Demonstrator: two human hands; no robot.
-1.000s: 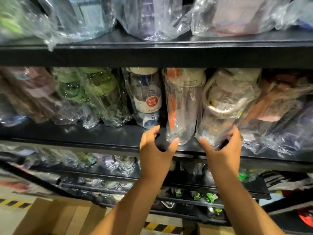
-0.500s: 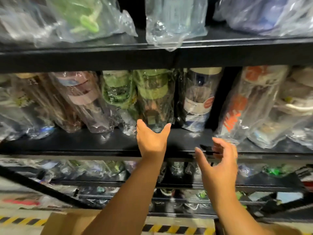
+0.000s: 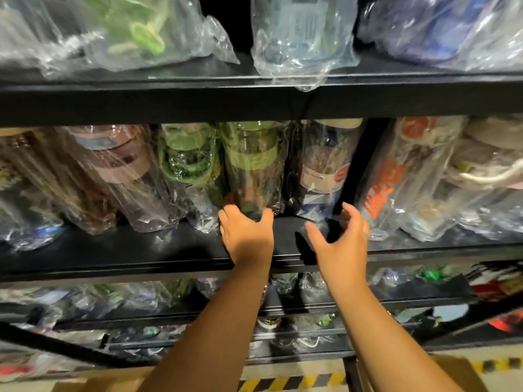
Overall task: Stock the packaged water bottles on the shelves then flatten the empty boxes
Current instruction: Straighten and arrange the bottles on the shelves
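nothing reads letter for letter. right of centre, the orange-lettered bottle (image 3: 396,179) has big orange print running up its side, too blurred to spell. at centre, the labelled bottle (image 3: 325,172) carries a pale label with a red round badge, its writing illegible. at upper centre, the upper bag (image 3: 302,29) shows a printed sticker, unreadable. yellow-black floor tape (image 3: 283,384) crosses the bottom edge.

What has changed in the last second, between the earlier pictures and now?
The left hand moved left, from the orange-print bottle to the base of the green-lidded bottle. The right hand left the white-strapped bottle and hovers open over the shelf. No bottle was taken up; all stay on the shelf.
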